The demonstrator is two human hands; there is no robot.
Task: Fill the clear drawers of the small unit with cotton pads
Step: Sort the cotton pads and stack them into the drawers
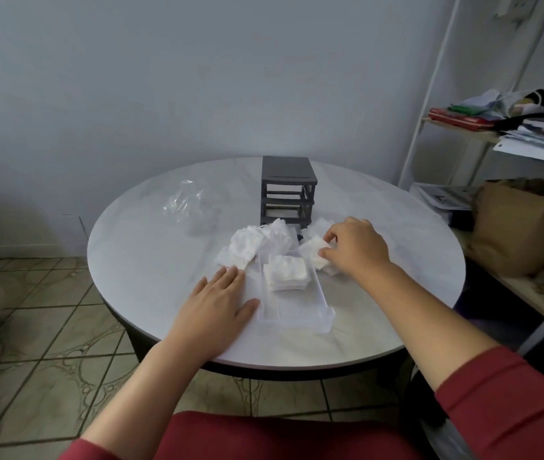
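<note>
Pinching a soft, light-looking stack of cotton pads point(313, 257) by its edges just right of the clear drawer point(297, 313), the right hand point(353, 250) should squeeze gently so none slide off, while the left hand point(217, 307) lies flat, holding nothing.

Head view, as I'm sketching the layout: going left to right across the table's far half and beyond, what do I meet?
First a plastic bag, grey drawer unit, right hand pinching cotton pads, shelf rack.
</note>
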